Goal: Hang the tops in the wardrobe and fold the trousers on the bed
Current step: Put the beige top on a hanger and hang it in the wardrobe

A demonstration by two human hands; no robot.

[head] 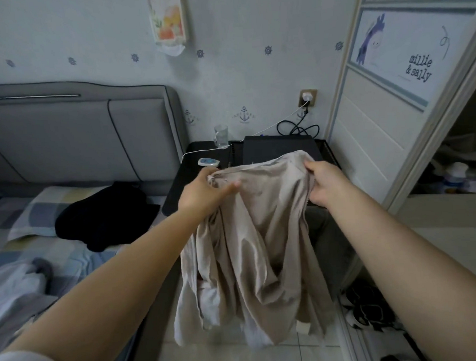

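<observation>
Your left hand (pixel 204 191) and right hand (pixel 324 182) both pinch the beige garment (pixel 251 248) by its top edge, held apart; it hangs lengthwise over the floor, wardrobe (pixel 392 103) nearer your right.

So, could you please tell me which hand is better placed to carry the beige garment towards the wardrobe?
Right. The right hand grips the beige garment on the side nearest the wardrobe door; the left hand holds the bed side.

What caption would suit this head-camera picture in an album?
Both hands, left hand and right hand, hold up a beige garment beside the bed.
</observation>
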